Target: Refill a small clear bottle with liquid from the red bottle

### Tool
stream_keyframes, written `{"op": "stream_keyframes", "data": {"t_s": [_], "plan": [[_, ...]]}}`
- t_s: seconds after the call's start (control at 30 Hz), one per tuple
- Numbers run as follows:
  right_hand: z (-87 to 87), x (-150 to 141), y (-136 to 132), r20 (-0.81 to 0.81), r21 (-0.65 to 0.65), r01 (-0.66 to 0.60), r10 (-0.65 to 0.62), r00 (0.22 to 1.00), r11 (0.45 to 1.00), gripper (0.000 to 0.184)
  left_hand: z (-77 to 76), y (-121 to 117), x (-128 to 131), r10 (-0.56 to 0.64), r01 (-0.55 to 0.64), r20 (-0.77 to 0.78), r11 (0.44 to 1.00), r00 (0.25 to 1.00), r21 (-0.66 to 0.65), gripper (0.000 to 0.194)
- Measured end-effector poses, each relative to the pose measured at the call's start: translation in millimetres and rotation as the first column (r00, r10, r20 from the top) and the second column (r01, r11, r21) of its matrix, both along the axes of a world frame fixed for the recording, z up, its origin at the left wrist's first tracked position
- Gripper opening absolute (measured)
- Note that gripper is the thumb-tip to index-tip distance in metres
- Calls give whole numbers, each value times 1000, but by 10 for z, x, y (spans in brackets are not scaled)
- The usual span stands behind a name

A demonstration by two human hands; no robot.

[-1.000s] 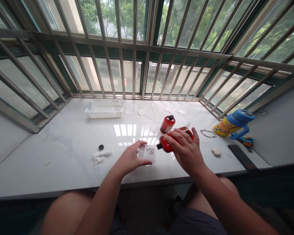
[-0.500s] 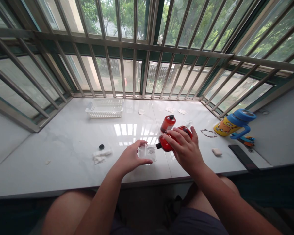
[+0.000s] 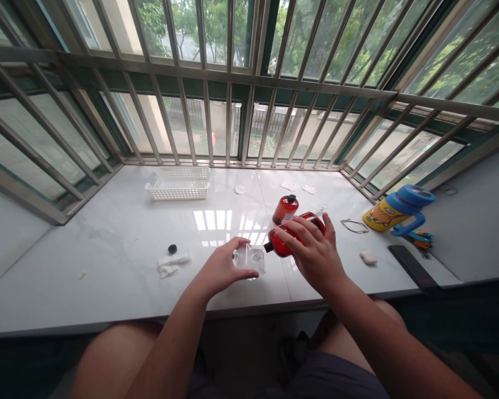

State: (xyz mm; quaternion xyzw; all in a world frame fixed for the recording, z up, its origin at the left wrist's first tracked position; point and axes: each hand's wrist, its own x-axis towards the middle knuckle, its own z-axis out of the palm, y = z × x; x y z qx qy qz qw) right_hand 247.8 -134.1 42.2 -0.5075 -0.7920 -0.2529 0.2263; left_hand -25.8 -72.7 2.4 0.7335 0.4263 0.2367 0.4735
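Observation:
My left hand (image 3: pixel 228 263) curls round a small clear plastic container (image 3: pixel 249 261), thumb along the near side and fingers on the far side. In my right hand (image 3: pixel 314 249) a red bottle (image 3: pixel 283 244) is tipped sideways, its black neck (image 3: pixel 268 247) pointing left at the container's right rim. No cap shows on that neck. Whether liquid is flowing I cannot make out. Just behind stands a second red bottle (image 3: pixel 285 209) with a dark top, upright. Left of my left hand, a black cap (image 3: pixel 172 249) lies by a crumpled white tissue (image 3: pixel 172 265).
A white perforated basket (image 3: pixel 178 191) stands at the back left. On the right are a blue and yellow jug (image 3: pixel 393 210), a hair tie or cord loop (image 3: pixel 354 226), a small white case (image 3: pixel 368 258) and a dark phone (image 3: pixel 413 267). Metal bars (image 3: pixel 228 116) close off the back.
Both hands stay almost in place. The tipped bottle's neck has shifted very slightly left and up by the container; the rest looks the same.

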Motion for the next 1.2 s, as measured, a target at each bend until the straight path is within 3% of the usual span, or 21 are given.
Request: {"op": "stream_keyframes", "data": {"t_s": [1.2], "plan": [[98, -77, 72, 110, 50, -99, 93, 990, 994, 45, -78, 30, -5, 2, -2, 8, 1000, 1000, -6, 73]]}}
